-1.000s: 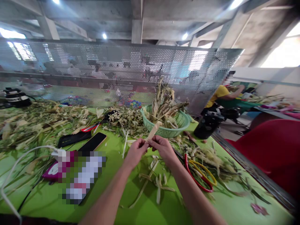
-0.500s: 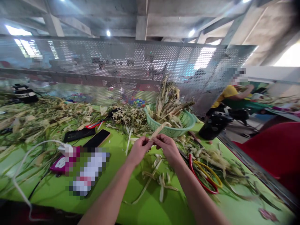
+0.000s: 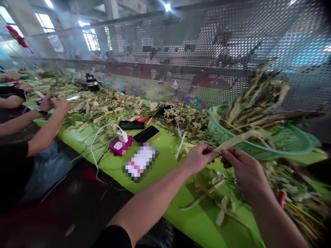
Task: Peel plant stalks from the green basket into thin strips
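**View swings left while a pale, flat strip of dry husk stays pinched**

The head has turned left, carrying the grip rightward in view and bringing a neighbour's bare hands in, far to its left. The left hand and right hand grasp the strip's near end between thumbs and fingers, almost meeting, probably because material so thin needs steadying from both sides. Its free end points away to the right, overlapping the rim of a pale-green, rounded plastic basket; whether they touch cannot be told. Just beyond the grip, the basket cradles long, brownish dried husks, seemingly to keep them within reach. Below the grip, curled, cream-coloured scraps lie on a smooth, bright-green tabletop. Left of it rests a black-screened, rectangular phone, well apart from the fingers.
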The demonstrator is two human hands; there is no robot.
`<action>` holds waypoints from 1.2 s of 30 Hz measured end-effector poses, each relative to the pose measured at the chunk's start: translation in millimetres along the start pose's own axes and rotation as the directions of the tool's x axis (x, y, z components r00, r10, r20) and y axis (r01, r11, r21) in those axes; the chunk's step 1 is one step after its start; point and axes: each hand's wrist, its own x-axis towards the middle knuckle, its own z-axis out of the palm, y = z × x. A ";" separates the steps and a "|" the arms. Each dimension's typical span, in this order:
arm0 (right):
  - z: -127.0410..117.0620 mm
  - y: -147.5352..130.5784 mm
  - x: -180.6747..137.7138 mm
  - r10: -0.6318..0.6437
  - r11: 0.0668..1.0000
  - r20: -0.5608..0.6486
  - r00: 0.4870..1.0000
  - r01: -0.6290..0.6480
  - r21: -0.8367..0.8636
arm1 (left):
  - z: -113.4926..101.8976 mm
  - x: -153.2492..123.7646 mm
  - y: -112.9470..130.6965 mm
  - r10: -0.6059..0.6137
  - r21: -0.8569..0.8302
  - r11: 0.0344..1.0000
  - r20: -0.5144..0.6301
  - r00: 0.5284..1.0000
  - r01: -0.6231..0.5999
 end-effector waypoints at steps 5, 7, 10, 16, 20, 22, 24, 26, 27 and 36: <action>1.6 0.7 -0.4 -0.013 0.999 0.035 0.999 0.011 0.052 | 2.3 -4.3 4.9 -0.007 -0.001 1.000 -0.033 0.999 0.007; 1.6 0.7 -1.0 -0.024 0.996 0.059 0.998 0.019 0.089 | 3.4 -5.6 7.6 -0.006 0.006 1.000 -0.039 0.999 0.007; 0.8 -1.4 -3.5 -0.039 0.987 0.091 0.995 0.024 0.158 | 4.3 -5.9 11.2 -0.028 -0.030 0.999 -0.049 0.998 0.027; -10.1 -8.8 -9.8 0.017 0.930 0.107 0.994 -0.055 0.364 | -2.1 -4.7 9.1 -0.099 -0.060 0.994 -0.185 0.978 0.090; -25.9 -8.3 -4.8 0.007 0.868 0.016 1.000 -0.014 0.497 | -8.8 -3.1 8.1 -0.074 -0.088 0.995 -0.281 0.957 0.051; -33.2 -6.8 -1.6 -0.018 0.901 -0.064 0.998 0.044 0.432 | -10.5 -1.9 9.0 -0.080 -0.142 0.989 -0.295 0.952 0.040; -38.1 -5.4 0.1 -0.066 0.964 -0.174 0.982 0.108 0.245 | -11.2 -0.5 9.8 -0.099 -0.194 0.980 -0.301 0.948 0.041; -39.0 -5.1 -0.5 -0.194 0.981 -0.285 0.939 0.193 -0.032 | -11.1 0.7 10.4 -0.107 -0.228 0.973 -0.305 0.946 0.036; -37.6 -5.7 -1.7 -0.278 0.958 -0.306 0.911 0.239 -0.158 | -10.9 1.1 10.5 -0.104 -0.238 0.971 -0.301 0.948 0.031; 2.9 -15.7 -20.8 -0.511 0.792 0.180 0.841 0.541 -0.282 | -9.5 3.0 7.4 -0.088 -0.310 0.951 -0.238 0.967 0.010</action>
